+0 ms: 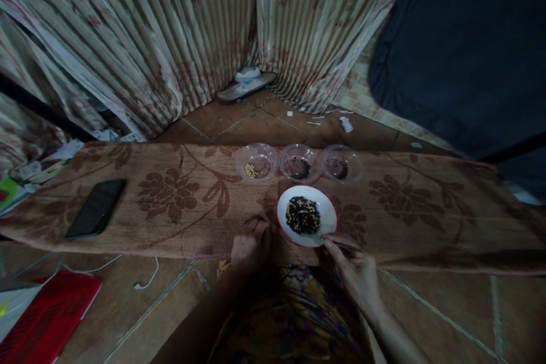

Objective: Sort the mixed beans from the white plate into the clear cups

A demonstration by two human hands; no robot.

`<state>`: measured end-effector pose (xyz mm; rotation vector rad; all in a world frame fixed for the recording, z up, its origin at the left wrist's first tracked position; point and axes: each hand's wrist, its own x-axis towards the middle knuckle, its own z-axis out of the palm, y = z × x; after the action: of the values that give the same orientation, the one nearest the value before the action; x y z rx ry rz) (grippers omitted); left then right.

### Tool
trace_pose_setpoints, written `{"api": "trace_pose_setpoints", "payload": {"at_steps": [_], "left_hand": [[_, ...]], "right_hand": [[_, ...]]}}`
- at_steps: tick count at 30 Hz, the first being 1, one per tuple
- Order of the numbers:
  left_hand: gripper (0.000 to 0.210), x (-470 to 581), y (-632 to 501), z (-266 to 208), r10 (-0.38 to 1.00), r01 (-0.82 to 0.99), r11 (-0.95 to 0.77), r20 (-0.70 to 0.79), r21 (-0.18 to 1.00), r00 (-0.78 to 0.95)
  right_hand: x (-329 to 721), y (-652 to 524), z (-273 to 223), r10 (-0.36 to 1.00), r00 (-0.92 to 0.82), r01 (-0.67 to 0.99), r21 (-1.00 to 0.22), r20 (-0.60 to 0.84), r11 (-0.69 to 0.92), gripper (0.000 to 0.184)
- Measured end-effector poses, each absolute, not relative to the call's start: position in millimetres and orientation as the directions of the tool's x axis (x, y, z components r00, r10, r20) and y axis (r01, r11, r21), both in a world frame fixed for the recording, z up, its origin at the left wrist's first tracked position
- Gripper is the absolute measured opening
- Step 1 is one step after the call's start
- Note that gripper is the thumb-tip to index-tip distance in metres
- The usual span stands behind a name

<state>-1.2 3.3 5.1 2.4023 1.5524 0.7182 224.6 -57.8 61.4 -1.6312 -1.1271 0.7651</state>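
My right hand [356,270] grips a thin metal utensil [350,247] at the near right rim of a white plate [327,219] with a red edge. The utensil's tip lies in the plate, too small to tell its kind. Dark and pale yellow beans [302,215] sit mixed in a heap there. My left hand [251,244] rests closed on the table left of the plate, its fingers curled and partly hidden. Behind the plate stand three clear plastic bowls in a row: the left bowl [267,156] has some pale beans, the middle bowl [290,153] and right bowl [352,162] hold dark contents.
A patterned brown cloth [205,222] covers the long narrow table. A black phone [97,209] lies toward its left end. Curtains [205,28] hang behind, with a skateboard [247,88] and scraps on the tiled floor. A red basket [51,313] is at lower left near a white cable [154,273].
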Motion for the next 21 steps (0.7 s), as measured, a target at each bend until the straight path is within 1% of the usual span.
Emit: {"api": "trace_pose_setpoints", "payload": {"at_steps": [13,18,21], "left_hand": [[0.017,-0.2,2.4,6.7,0.91,0.816,-0.403,0.275,0.414,0.31],[0.016,-0.6,2.7,5.2,0.906,0.811,-0.414,0.276,0.413,0.322],[0.017,-0.9,2.6,3.3,0.903,0.806,-0.42,0.283,0.418,0.323]], "right_hand": [[227.0,-61.9,58.4,0.93,0.366,0.339,-0.935,0.03,-0.104,0.024],[230.1,-61.8,64.5,0.905,0.425,0.314,-0.939,0.006,-0.141,0.027],[231.4,-54.1,73.9,0.898,0.439,0.327,-0.937,0.036,-0.123,0.027]]}}
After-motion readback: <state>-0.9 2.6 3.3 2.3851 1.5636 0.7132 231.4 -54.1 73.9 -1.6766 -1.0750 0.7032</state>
